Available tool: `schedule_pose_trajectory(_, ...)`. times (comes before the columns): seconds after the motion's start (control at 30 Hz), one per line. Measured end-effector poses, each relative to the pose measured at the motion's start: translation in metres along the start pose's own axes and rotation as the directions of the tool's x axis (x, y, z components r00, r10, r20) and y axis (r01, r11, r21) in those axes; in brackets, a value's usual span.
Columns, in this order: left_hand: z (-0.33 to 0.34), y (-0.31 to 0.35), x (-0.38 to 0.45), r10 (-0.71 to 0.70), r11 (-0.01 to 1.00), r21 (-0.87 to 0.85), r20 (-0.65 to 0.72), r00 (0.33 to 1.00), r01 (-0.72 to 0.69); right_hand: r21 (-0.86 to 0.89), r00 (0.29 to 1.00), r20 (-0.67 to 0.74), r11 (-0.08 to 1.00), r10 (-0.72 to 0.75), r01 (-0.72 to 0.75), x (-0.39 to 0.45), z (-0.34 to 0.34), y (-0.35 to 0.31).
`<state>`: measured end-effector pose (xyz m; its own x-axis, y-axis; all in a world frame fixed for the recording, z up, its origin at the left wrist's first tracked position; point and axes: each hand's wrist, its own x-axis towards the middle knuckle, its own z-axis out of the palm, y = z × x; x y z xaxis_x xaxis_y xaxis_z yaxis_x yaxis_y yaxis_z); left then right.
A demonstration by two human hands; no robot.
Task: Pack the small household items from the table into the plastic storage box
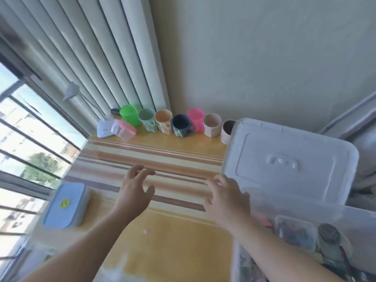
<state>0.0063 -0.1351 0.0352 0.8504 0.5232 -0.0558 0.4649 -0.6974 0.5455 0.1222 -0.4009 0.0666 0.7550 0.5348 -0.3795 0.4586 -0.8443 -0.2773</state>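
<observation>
My striped table [154, 159] carries a row of cups [179, 124] along the frame's upper middle. A blue lidded box [65, 206] sits lower left, my storage box [305, 231] at right.

A row of seven cups [184, 125] stands along the back edge of the surface [162, 231], against the wall and the curtain [97, 58]. Left of the row lies a small lidded container [124, 129], with a pouch [104, 127] just beside it on its left. A flat lidded box [66, 204] sits at the near left edge, by the window [26, 139]. The storage box [305, 241] stands at the right with items inside; its lid [289, 161] leans up behind it, hiding part of the rightmost cup. The left hand [134, 190] and right hand [227, 198] hover over the middle of the surface, between the flat box and the storage box
</observation>
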Motion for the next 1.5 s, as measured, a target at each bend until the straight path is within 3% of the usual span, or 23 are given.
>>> schedule_pose_trajectory(0.1, -0.017, -0.051, 0.051, -0.061, 0.998, 0.021, 0.029, 0.998, 0.06, -0.208, 0.911, 0.358, 0.969, 0.205, -0.136, 0.039, -0.002, -0.025)
schedule_pose_trajectory(0.17, -0.026, -0.079, 0.086, -0.082, 0.996, 0.032, 0.035, 0.996, 0.081, -0.195, 0.866, 0.453, 0.971, 0.211, -0.135, 0.05, -0.014, -0.026)
schedule_pose_trajectory(0.23, -0.033, -0.106, 0.125, -0.101, 0.994, 0.036, 0.041, 0.994, 0.1, -0.219, 0.876, 0.444, 0.971, 0.187, -0.097, 0.054, -0.031, -0.031)
schedule_pose_trajectory(0.3, -0.037, -0.128, 0.161, -0.132, 0.991, 0.039, 0.046, 0.99, 0.13, -0.285, 0.924, 0.345, 0.956, 0.168, -0.067, 0.061, -0.041, -0.042)
schedule_pose_trajectory(0.37, -0.038, -0.142, 0.192, -0.144, 0.987, 0.074, 0.042, 0.989, 0.141, -0.139, 0.977, 0.206, 0.99, 0.062, -0.034, 0.081, -0.036, -0.064)
schedule_pose_trajectory(0.43, -0.038, -0.149, 0.218, -0.154, 0.981, 0.127, 0.036, 0.987, 0.149, 0.141, 0.991, 0.114, 0.989, -0.068, 0.051, 0.111, -0.012, -0.083)
schedule_pose_trajectory(0.47, -0.039, -0.151, 0.231, -0.154, 0.975, 0.167, 0.032, 0.988, 0.146, 0.198, 0.989, 0.085, 0.975, -0.123, 0.104, 0.13, 0.006, -0.087)
schedule_pose_trajectory(0.6, -0.043, -0.165, 0.285, -0.093, 0.927, 0.371, 0.089, 0.992, 0.054, 0.215, 0.993, 0.012, 0.97, -0.117, 0.111, 0.197, 0.06, -0.11)
schedule_pose_trajectory(0.67, -0.04, -0.175, 0.299, -0.092, 0.928, 0.372, 0.153, 0.984, 0.029, 0.23, 0.995, 0.013, 0.969, -0.099, 0.094, 0.218, 0.072, -0.124)
schedule_pose_trajectory(0.73, -0.036, -0.181, 0.301, -0.113, 0.964, 0.258, 0.159, 0.981, 0.069, 0.252, 0.995, 0.028, 0.964, -0.092, 0.082, 0.231, 0.08, -0.136)
schedule_pose_trajectory(0.97, -0.01, -0.178, 0.243, -0.025, 0.995, 0.093, 0.007, 1.0, 0.024, 0.267, 0.992, 0.102, 0.963, -0.075, 0.045, 0.243, 0.091, -0.161)
schedule_pose_trajectory(1.17, -0.013, -0.168, 0.253, -0.208, 0.974, -0.106, -0.075, 0.975, 0.2, 0.284, 0.993, 0.105, 0.958, -0.06, 0.028, 0.246, 0.09, -0.169)
schedule_pose_trajectory(1.23, -0.016, -0.174, 0.26, -0.308, 0.937, -0.174, -0.01, 0.951, 0.302, 0.276, 0.991, 0.117, 0.961, -0.059, 0.025, 0.245, 0.093, -0.17)
schedule_pose_trajectory(1.3, -0.016, -0.179, 0.26, -0.341, 0.902, -0.221, 0.161, 0.926, 0.37, 0.29, 0.988, 0.142, 0.957, -0.052, 0.008, 0.244, 0.096, -0.172)
schedule_pose_trajectory(1.5, -0.001, -0.176, 0.208, -0.146, 0.974, -0.129, 0.267, 0.952, 0.186, 0.518, 0.972, 0.233, 0.844, 0.019, -0.141, 0.239, 0.103, -0.171)
